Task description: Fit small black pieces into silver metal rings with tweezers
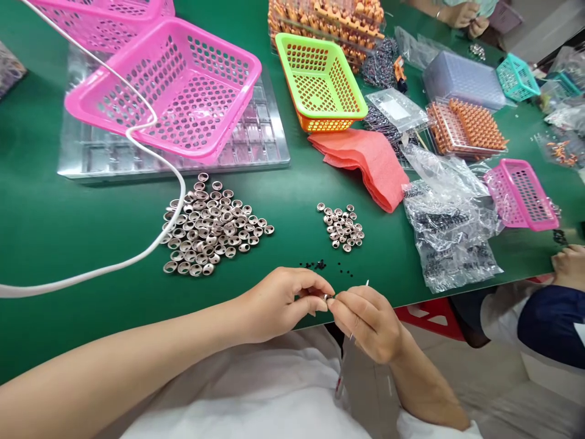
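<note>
Over the table's front edge, my left hand (286,302) pinches a small metallic cap (327,297) between thumb and fingertips. My right hand (372,320) meets it there, its fingertips closed at the same piece. A thin light-coloured stick-like tool (351,336) passes through the right hand's fingers, its tip showing above the knuckles. Just beyond my hands lie tiny black bits (320,264). A large pile of round silvery caps with holes (214,228) spreads to the left, and a smaller pile of such caps (345,230) lies straight ahead. My fingers partly hide the held cap.
A white cable (169,164) crosses the pink basket (201,110), which rests on a clear plastic tray (269,143). Behind are a green basket (324,79) and red cloth (370,158). Plastic bags (452,225) lie right. Co-workers' hands show at the right edge and top right.
</note>
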`<state>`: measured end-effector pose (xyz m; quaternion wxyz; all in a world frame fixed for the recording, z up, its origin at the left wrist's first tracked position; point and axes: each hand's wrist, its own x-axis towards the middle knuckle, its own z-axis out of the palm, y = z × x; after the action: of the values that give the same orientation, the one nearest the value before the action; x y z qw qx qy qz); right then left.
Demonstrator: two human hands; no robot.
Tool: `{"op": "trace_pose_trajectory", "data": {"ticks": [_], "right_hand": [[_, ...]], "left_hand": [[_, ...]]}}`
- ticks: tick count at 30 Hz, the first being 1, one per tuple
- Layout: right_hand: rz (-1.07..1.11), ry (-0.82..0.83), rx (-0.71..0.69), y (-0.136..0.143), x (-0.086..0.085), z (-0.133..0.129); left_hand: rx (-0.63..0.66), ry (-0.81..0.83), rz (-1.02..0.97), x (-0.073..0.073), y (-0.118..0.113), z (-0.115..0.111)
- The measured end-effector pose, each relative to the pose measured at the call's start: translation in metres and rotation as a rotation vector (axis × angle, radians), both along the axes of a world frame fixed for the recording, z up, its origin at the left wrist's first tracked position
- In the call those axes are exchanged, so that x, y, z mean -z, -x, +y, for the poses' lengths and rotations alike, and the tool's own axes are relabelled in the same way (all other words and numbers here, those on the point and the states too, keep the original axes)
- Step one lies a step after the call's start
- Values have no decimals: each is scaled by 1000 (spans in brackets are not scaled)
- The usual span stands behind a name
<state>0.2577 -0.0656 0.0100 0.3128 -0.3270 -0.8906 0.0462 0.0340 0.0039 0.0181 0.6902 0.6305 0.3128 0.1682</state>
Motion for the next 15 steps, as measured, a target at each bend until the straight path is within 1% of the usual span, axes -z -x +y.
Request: {"op": "trace_pose_trajectory", "data": {"ticks": [2, 4, 8, 10, 12, 15], "right_hand": [[58, 30, 32, 0, 3, -3], [130, 70, 70, 1, 3, -5], [222, 75, 154, 4, 1, -6], [220, 77, 148, 3, 0, -6], [187, 95, 110, 1, 0, -6], [104, 115, 54, -2, 1, -7]], "left_hand": [[-1, 96, -24, 0, -1, 0], [-5, 159, -49, 0, -1, 0], [-16, 187, -50, -1, 0, -1], [-9, 167, -39, -1, 0, -1], [-2, 118, -27, -1, 0, -1], [11, -15, -15, -1, 1, -1]]}}
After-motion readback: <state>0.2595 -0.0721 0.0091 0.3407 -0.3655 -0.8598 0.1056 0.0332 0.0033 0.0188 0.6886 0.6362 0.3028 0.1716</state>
